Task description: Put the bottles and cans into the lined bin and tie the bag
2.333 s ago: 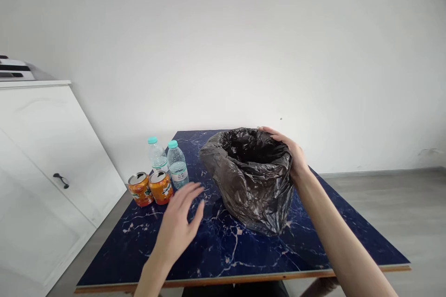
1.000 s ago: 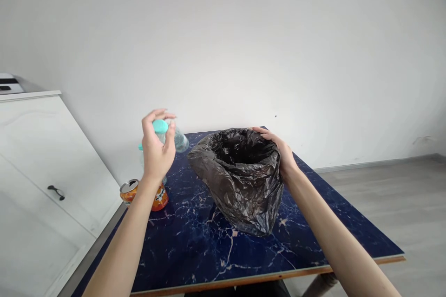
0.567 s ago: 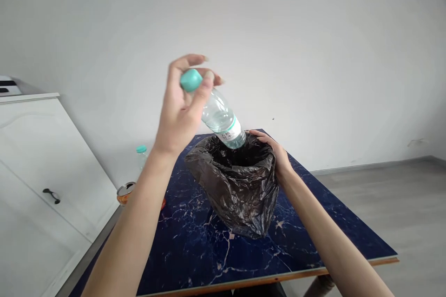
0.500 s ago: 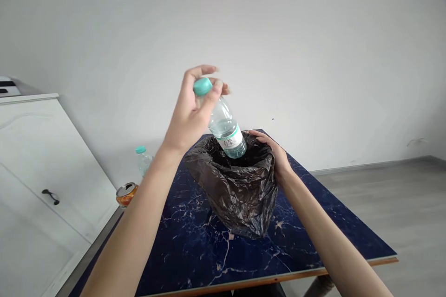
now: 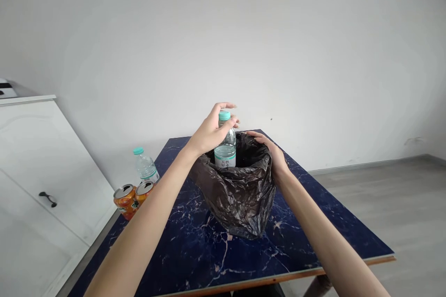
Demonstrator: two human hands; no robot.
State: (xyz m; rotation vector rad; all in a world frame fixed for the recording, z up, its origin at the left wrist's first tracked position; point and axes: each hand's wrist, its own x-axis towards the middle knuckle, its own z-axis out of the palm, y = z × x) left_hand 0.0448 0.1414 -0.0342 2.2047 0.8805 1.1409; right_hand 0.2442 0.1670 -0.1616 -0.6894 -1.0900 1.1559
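My left hand (image 5: 214, 127) is closed around the neck of a clear plastic water bottle (image 5: 225, 151) with a turquoise cap and a white label. The bottle stands nearly upright, its lower part down inside the mouth of a black plastic garbage bag (image 5: 240, 195). Its base is hidden by the bag's rim. At the right side of that rim, my right hand (image 5: 273, 151) grips the bag, thumb side toward me and fingertips over the far edge. The bag rests on the dark blue marble-patterned table (image 5: 195, 260), its mouth spread wide.
At the table's left edge stand two orange soda cans (image 5: 125, 199), one partly behind my left forearm. Just behind them is another water bottle (image 5: 145, 165) with a turquoise cap. A white cabinet (image 5: 42, 162) stands at left; a pale wall (image 5: 278, 55) rises behind.
My left hand has lowered the bottle into the bag's mouth and turned it from tilted to almost upright. My right hand stays on the rim. The second can has come into view.
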